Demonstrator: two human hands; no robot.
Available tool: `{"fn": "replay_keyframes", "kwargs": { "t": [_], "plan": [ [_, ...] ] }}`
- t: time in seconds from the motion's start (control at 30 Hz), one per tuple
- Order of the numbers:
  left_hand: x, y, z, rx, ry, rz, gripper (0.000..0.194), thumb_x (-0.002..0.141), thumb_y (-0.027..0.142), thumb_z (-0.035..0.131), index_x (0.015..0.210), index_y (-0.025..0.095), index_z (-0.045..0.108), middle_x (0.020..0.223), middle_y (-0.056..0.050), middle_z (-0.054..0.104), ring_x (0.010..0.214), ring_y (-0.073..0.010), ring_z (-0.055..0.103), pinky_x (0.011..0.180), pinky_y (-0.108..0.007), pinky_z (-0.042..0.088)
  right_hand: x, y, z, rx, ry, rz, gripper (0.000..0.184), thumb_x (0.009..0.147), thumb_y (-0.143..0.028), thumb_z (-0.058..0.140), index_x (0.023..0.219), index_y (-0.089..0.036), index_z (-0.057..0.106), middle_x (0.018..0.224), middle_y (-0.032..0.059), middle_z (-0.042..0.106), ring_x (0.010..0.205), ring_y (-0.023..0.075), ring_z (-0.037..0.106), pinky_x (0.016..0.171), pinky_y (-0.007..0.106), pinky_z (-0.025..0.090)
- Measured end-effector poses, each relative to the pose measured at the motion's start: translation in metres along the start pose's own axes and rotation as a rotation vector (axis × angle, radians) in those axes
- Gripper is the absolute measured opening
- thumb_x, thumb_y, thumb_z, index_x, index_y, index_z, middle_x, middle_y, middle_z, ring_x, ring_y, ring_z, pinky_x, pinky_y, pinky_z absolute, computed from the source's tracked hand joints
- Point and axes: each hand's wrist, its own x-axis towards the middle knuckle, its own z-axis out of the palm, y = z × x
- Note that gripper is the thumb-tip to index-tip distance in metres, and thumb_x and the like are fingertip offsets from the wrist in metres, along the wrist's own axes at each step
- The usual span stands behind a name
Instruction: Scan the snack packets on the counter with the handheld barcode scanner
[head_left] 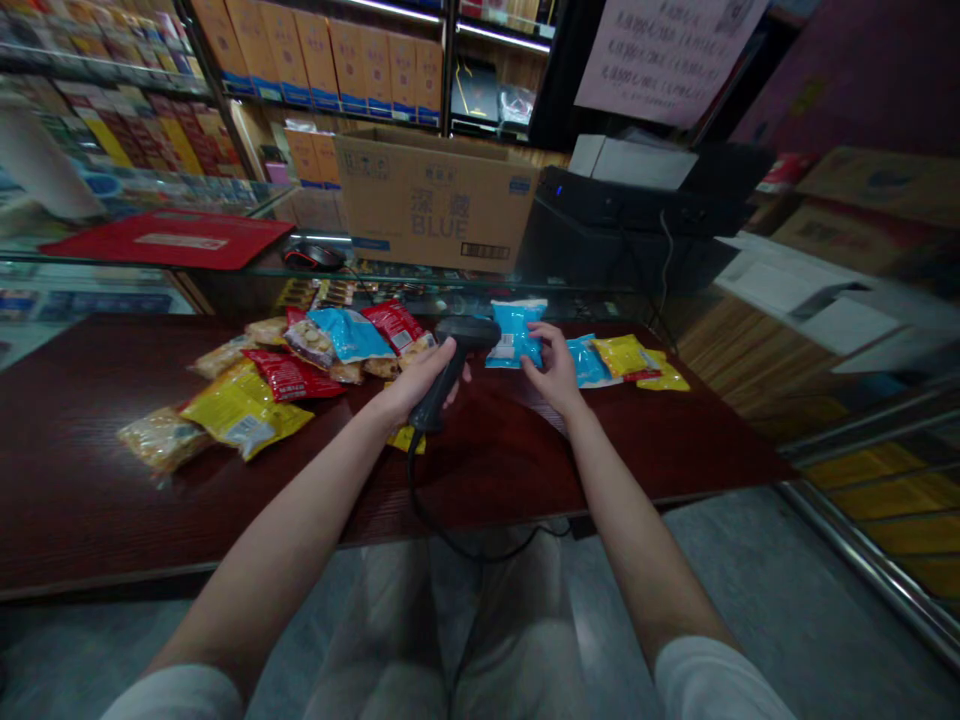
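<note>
Left hand [421, 375] gripping one barcode scanner [448, 375]; right hand [553, 370] pinching one blue snack packet [516, 333].

In the upper middle of the frame, a cardboard box [435, 200] with the printed word "BLUE" and a barcode stands on a glass counter [465, 278]. To the left of it lie a red mat [169, 238] and, just beside this mat, a black computer mouse [313, 257]. Right of the box is a black machine [637, 205], maybe a printer, with a white object [630, 162] on top. A paper notice [664, 55] hangs at the upper right. Rows of orange boxes [322, 60] fill the shelves at the top. The dark wooden surface [90, 480] stretches across the lower middle, above a grey floor [735, 570].
</note>
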Motion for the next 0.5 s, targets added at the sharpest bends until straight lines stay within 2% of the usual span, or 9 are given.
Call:
{"fn": "replay_keyframes", "kwargs": {
  "t": [0.13, 0.27, 0.4, 0.5],
  "plan": [
    [-0.001, 0.0, -0.002, 0.037, -0.014, -0.039, 0.073, 0.074, 0.085, 0.055, 0.085, 0.013, 0.062, 0.044, 0.001, 0.053, 0.035, -0.0107, 0.047, 0.035, -0.021, 0.036, 0.0, 0.001, -0.001, -0.02, -0.001, -0.044, 0.03, 0.085, -0.024, 0.059, 0.113, -0.025, 0.051, 0.128, 0.0115, 0.058, 0.123, 0.0264, 0.056, 0.1, 0.044, 0.049],
    [-0.002, 0.002, -0.003, 0.032, 0.012, -0.044, 0.073, 0.078, 0.084, 0.052, 0.088, 0.012, 0.065, 0.044, 0.0, 0.053, 0.035, -0.0103, 0.047, 0.035, -0.02, 0.035, 0.003, 0.008, -0.011, -0.218, 0.069, -0.04, 0.031, 0.085, -0.023, 0.055, 0.115, -0.024, 0.053, 0.124, 0.0119, 0.058, 0.121, 0.0272, 0.055, 0.106, 0.048, 0.044],
    [-0.001, 0.002, -0.008, 0.011, 0.037, -0.02, 0.074, 0.078, 0.083, 0.053, 0.089, 0.011, 0.066, 0.044, 0.0, 0.053, 0.035, -0.0102, 0.048, 0.037, -0.02, 0.035, 0.005, 0.023, -0.038, -0.438, 0.271, 0.109, 0.026, 0.088, -0.025, 0.047, 0.111, -0.019, 0.06, 0.119, 0.0152, 0.057, 0.118, 0.0283, 0.054, 0.108, 0.05, 0.041],
    [0.0, 0.004, -0.011, 0.002, 0.05, -0.01, 0.074, 0.079, 0.083, 0.051, 0.088, 0.011, 0.067, 0.045, 0.0, 0.054, 0.036, -0.01, 0.048, 0.038, -0.02, 0.035, 0.002, 0.032, -0.062, -0.602, 0.35, 0.293, 0.029, 0.087, -0.024, 0.044, 0.108, -0.016, 0.064, 0.121, 0.0177, 0.058, 0.119, 0.0303, 0.054, 0.107, 0.052, 0.04]
  ]
}}
